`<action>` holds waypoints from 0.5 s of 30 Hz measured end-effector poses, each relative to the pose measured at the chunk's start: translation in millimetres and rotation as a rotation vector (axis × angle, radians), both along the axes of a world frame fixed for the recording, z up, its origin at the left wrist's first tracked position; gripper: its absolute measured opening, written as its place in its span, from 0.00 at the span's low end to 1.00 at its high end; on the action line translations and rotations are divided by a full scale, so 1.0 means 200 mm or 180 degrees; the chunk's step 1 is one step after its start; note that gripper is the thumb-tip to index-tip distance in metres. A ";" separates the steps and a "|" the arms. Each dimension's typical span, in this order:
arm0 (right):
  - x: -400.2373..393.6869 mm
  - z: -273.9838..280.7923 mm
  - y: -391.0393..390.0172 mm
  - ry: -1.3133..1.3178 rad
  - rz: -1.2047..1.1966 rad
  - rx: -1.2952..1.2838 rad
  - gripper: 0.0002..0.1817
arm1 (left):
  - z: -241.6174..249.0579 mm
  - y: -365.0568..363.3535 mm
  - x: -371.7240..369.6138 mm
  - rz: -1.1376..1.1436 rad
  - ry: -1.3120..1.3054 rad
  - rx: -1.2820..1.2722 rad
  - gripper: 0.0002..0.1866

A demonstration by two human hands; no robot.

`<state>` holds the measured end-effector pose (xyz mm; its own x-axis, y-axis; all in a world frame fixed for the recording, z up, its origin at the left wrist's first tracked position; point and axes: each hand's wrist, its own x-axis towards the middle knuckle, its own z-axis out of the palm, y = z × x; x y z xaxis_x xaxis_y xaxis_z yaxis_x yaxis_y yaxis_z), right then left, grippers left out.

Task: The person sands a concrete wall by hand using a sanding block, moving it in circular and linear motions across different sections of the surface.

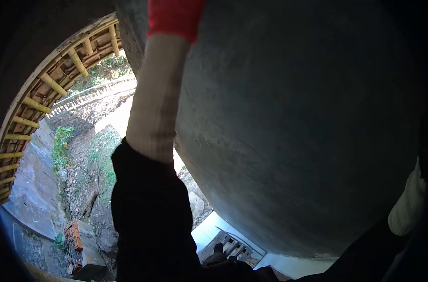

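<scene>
My left hand (pixel 176 19) is raised to the top edge, in a red-coated glove with a long beige knit cuff (pixel 155 94). Its fingers lie outside the picture, so what they hold or touch is hidden. Behind that arm stretches a grey plastered wall (pixel 279 122), smooth with faint marks. At the far right, the pale glove cuff (pixel 406 207) of my right arm shows beside the wall. The right hand itself is lost in the dark edge of the lens. Both sleeves are black.
Left of the wall is an opening above a slope with plants and rubble. Roof eaves (pixel 54 84) with yellow rafters curve along it. Orange hollow bricks (pixel 73 235) sit far below. Beneath me are a slatted wooden platform (pixel 235 246) and pale tiles (pixel 207 230).
</scene>
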<state>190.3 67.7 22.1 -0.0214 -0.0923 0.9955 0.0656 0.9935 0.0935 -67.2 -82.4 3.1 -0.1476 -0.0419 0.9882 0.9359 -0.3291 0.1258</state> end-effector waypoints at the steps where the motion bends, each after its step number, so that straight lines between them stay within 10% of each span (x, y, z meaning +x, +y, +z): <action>1: 0.00 0.00 0.00 0.0007 -0.0004 0.0011 0.18 | -0.02 0.00 -0.10 0.0696 0.0399 -0.0097 0.44; 7: 0.09 -0.01 0.03 0.0076 -0.0161 0.0163 0.18 | -1.31 -0.03 0.04 0.1140 0.1018 -0.0613 0.46; 10: 0.12 -0.02 0.05 0.0074 -0.0275 0.0264 0.18 | -1.17 -0.07 0.03 0.1290 0.1067 -0.0802 0.47; 15: 0.14 -0.03 0.05 0.0114 -0.0546 0.0417 0.18 | 0.06 0.05 -0.19 0.1248 0.0603 0.0238 0.45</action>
